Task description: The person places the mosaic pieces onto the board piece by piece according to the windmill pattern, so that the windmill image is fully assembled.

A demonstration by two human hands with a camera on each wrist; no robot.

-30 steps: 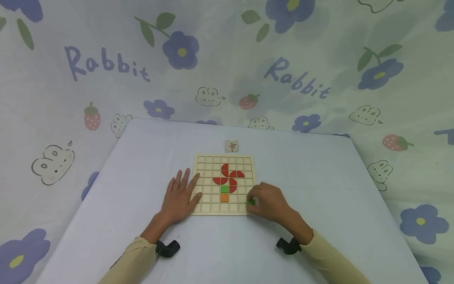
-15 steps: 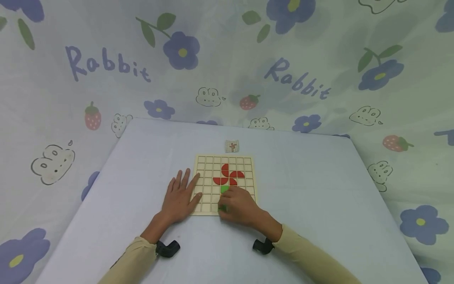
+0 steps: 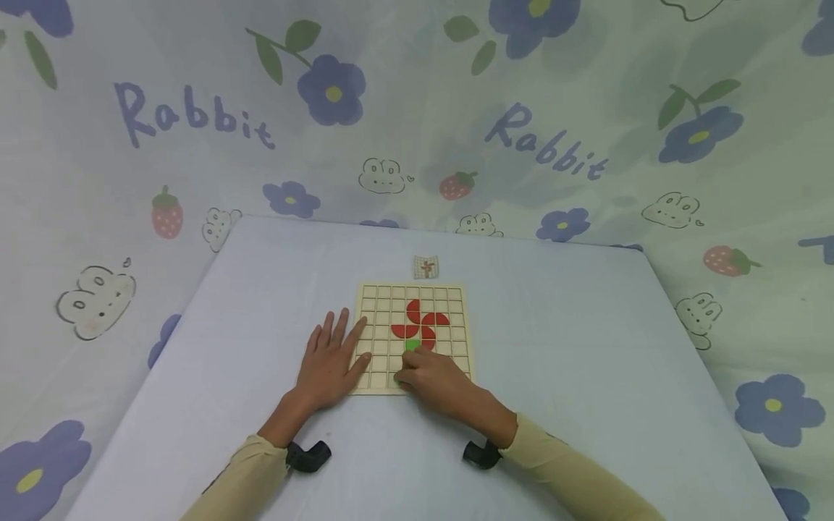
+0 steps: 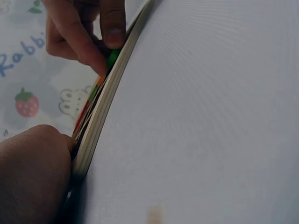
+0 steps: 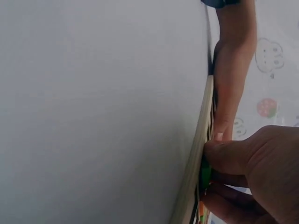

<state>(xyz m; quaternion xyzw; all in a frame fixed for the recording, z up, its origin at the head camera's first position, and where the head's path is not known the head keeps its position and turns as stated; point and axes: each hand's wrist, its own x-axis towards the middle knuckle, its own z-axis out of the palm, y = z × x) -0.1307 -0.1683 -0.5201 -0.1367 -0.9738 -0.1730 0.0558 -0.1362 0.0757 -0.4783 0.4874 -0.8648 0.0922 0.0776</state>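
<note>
A light wooden grid board (image 3: 380, 304) lies on the white table. My left hand (image 3: 327, 365) rests spread at the board's left side, index fingertip and thumb over its edge. Low on the board, my right hand (image 3: 433, 381) pinches a green piece (image 5: 205, 172) between thumb and fingers, right at the board's surface. Several red rounded pieces (image 3: 413, 312) form a pinwheel in the grid, with a green square (image 3: 413, 345) directly below it. In the head view the right hand hides the orange square; a sliver of orange (image 5: 201, 207) shows in the right wrist view.
A small card (image 3: 426, 267) with a red pinwheel pattern lies just beyond the board. Black wrist devices (image 3: 309, 456) sit under both forearms. A printed curtain (image 3: 417, 108) hangs behind the table (image 3: 554, 325).
My right hand has moved left from the board's right edge to its lower middle, carrying the green piece and covering the orange square. The left hand has stayed in place.
</note>
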